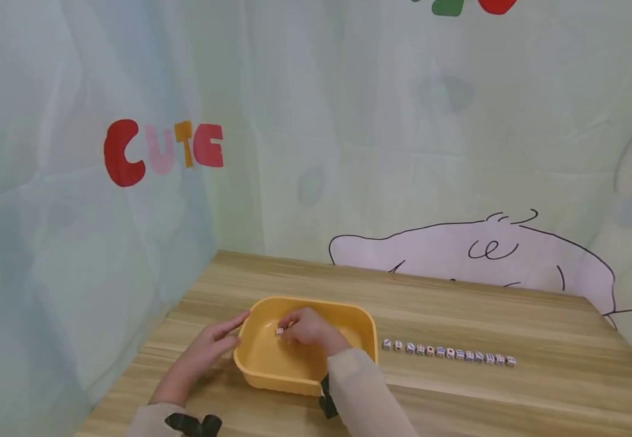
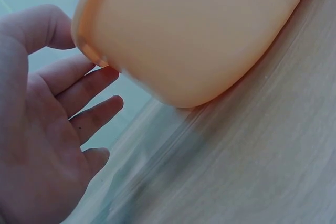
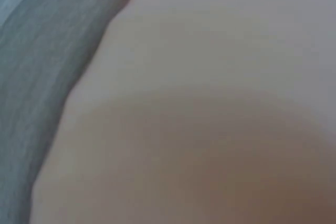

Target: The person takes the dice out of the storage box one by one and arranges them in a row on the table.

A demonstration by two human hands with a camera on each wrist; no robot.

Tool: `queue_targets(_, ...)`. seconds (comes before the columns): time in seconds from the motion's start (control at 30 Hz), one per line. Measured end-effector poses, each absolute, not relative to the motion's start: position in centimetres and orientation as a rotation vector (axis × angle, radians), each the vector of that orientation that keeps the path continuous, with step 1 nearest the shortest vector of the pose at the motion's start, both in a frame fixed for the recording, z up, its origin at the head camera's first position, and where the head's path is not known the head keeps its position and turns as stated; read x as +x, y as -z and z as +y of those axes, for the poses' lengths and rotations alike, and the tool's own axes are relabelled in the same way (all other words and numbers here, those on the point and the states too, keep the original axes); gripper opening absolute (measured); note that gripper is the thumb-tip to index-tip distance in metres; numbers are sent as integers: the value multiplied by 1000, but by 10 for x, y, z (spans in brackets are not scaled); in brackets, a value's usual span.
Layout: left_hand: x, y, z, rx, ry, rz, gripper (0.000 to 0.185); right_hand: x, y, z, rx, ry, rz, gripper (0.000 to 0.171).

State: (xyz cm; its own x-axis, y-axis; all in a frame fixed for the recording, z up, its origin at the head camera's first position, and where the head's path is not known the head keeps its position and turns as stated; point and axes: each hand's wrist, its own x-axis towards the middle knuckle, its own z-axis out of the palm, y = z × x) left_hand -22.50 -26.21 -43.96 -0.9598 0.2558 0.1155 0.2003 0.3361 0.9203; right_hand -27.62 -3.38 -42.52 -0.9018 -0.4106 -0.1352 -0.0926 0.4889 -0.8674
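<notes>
A yellow plastic basin (image 1: 272,383) stands on the wooden table. Inside it, my right hand (image 1: 311,331) reaches down from the right, fingers curled, with a white die (image 1: 280,332) at the fingertips between index finger and thumb. My left hand (image 1: 206,352) is at the basin's left end, its fingertips at the rim. In the left wrist view, the left hand (image 2: 52,114) has its fingers spread and loosely extended beside the basin wall (image 2: 184,35). The right wrist view is filled by a blurred, close surface, so the right fingers are hidden there.
Right of the basin, a straight row of several small dice (image 1: 450,353) runs across the wooden table (image 1: 458,400). A printed cloth backdrop (image 1: 321,121) hangs behind the table's far edge and along its left side.
</notes>
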Motion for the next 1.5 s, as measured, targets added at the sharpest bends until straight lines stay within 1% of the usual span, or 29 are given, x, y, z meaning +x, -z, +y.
queue_targets(0.53, -227, 440, -264, 420, -1715, 2533, 55, -279, 424, -33, -414, 1313, 2486, 10)
queue_targets(1.17, -229, 440, -264, 437, -1707, 2533, 54, -279, 423, -34, -345, 1303, 2477, 12)
queue_targets(1.5, -226, 439, -265, 420, -1711, 2505, 55, -279, 423, -34, -392, 1262, 2502, 12)
